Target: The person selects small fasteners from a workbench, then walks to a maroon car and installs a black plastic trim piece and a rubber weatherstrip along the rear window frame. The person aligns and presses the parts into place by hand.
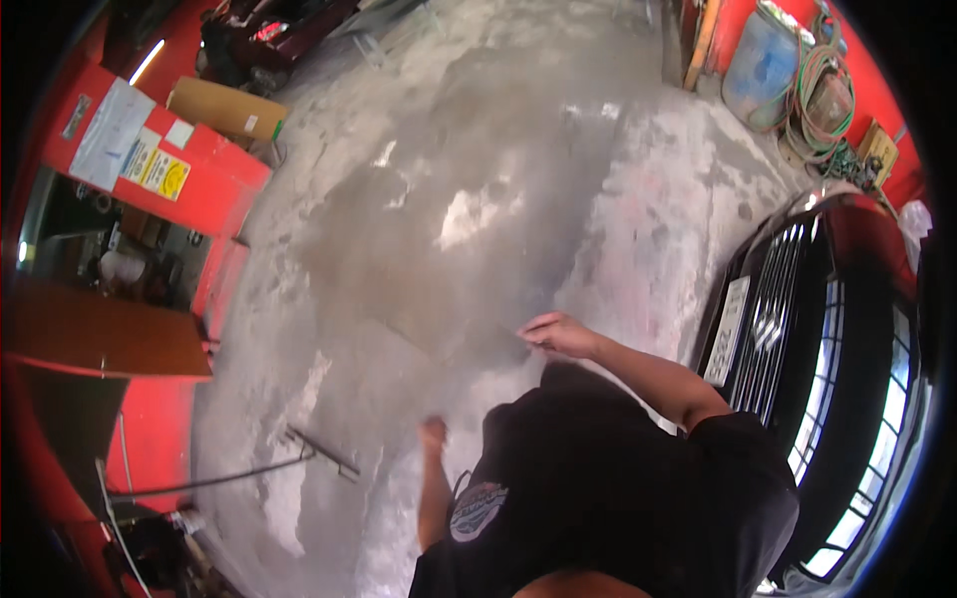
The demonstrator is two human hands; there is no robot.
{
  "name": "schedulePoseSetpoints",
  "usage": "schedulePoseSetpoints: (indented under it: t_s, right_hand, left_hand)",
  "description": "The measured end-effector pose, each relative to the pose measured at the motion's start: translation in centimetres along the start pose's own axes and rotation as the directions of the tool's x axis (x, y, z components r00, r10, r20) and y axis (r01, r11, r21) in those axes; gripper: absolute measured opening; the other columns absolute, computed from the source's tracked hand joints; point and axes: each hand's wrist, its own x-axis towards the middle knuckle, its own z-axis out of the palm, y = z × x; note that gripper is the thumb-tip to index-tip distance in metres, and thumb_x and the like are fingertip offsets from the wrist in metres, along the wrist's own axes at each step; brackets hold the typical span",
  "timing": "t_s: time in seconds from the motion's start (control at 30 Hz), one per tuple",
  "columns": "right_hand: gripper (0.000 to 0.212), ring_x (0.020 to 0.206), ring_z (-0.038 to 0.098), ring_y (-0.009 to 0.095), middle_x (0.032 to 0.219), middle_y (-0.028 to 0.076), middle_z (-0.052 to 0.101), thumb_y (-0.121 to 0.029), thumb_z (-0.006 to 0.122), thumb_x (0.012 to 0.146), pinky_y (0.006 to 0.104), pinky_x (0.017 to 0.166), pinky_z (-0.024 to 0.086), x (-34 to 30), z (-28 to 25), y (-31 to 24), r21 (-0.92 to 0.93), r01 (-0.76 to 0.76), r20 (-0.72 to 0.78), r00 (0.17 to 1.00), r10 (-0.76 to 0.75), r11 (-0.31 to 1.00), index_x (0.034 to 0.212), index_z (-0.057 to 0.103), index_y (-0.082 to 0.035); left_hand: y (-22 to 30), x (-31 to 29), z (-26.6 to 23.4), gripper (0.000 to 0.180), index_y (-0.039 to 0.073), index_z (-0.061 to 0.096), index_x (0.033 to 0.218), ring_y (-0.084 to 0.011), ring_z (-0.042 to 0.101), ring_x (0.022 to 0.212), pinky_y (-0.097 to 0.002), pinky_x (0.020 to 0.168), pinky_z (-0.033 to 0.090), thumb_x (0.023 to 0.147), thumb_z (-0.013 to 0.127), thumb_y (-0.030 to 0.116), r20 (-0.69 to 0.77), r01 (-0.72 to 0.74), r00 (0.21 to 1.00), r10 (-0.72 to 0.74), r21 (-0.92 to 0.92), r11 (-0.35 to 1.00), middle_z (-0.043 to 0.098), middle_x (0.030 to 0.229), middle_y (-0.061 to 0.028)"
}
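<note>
My right hand (560,336) is held out in front of my dark shirt, its fingers drawn together in a pinch. Whatever may lie between those fingertips is too small to make out. Lower and to the left, my left hand (432,435) hangs beside my body, smeared by motion, so its fingers cannot be read. Neither hand touches anything around it. Beneath both spreads a worn grey concrete floor (399,269) with pale patches.
Close on my right stands a dark car (768,329), its grille facing the floor. A blue drum (760,70) and coiled hoses (823,105) are at the far right. On the left are a red wall (214,179), a cardboard box (227,108), a brown panel (110,329) and a thin metal stand (324,451).
</note>
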Motion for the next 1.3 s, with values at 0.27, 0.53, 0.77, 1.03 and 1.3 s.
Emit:
schedulePoseSetpoints:
  t_s: [0.27, 0.53, 0.77, 1.03, 1.3]
  right_hand:
    - [0.025, 0.060, 0.050, 0.007, 0.074, 0.001, 0.060, -0.021, 0.068, 0.092, 0.0245, 0.051, 0.039, 23.0, -10.9, -17.1, -0.141, 0.157, 0.065, 0.987, -0.149, 0.977, 0.108, 0.067, -0.002]
    - [0.023, 0.060, 0.054, 0.011, 0.077, 0.004, 0.062, -0.015, 0.069, 0.087, 0.0253, 0.050, 0.040, 40.9, -30.2, -24.2, 0.224, 0.004, -0.391, 0.916, 0.086, 0.975, 0.105, 0.067, -0.001]
    - [0.025, 0.062, 0.054, 0.010, 0.075, 0.005, 0.060, -0.017, 0.069, 0.087, 0.0227, 0.049, 0.040, 48.5, -45.0, -40.8, 0.298, 0.418, -0.639, 0.755, -0.146, 0.858, 0.104, 0.067, 0.001]
    - [0.013, 0.055, 0.045, 0.010, 0.069, 0.003, 0.053, -0.013, 0.063, 0.090, 0.0243, 0.049, 0.036, 73.6, -61.7, -64.1, 0.312, 0.357, -0.558, 0.819, -0.134, 0.880, 0.093, 0.063, 0.000]
    - [0.025, 0.063, 0.050, 0.010, 0.078, 0.003, 0.060, -0.012, 0.065, 0.088, 0.0250, 0.053, 0.038, 92.4, -78.8, -93.9, 0.051, 0.295, -0.391, 0.885, -0.253, 0.954, 0.107, 0.067, 0.003]
  left_hand:
    - [5.3, 36.7, 9.8, 0.020, 0.006, 0.065, 0.094, -0.0245, 0.058, 0.072, -0.0381, 0.066, 0.047, 0.091, 0.053, 0.021, 0.613, 0.587, 0.689, -0.387, -0.159, 0.794, 0.062, 0.080, -0.0094]
    - [-11.8, 75.6, 8.3, 0.019, 0.004, 0.065, 0.083, -0.0318, 0.062, 0.078, -0.0457, 0.071, 0.047, 0.089, 0.054, 0.019, 0.578, 0.224, 0.795, -0.185, 0.004, 0.974, 0.065, 0.081, -0.0126]
    - [-11.1, 138.4, -19.1, 0.030, -0.001, 0.067, 0.095, -0.0366, 0.062, 0.086, -0.0462, 0.080, 0.047, 0.097, 0.052, 0.025, -0.149, -0.158, 0.979, 0.141, -0.107, 0.982, 0.066, 0.091, -0.0228]
    - [-4.2, 156.4, -8.6, 0.025, 0.003, 0.064, 0.110, -0.0372, 0.061, 0.101, -0.0478, 0.086, 0.048, 0.093, 0.050, 0.015, 0.075, -0.225, 0.972, 0.224, 0.000, 0.974, 0.065, 0.109, -0.0202]
    - [-7.5, 155.2, 6.4, 0.029, 0.004, 0.067, 0.101, -0.0394, 0.064, 0.092, -0.0503, 0.077, 0.049, 0.091, 0.051, 0.026, 0.789, 0.195, 0.575, -0.216, 0.124, 0.973, 0.067, 0.101, -0.0197]
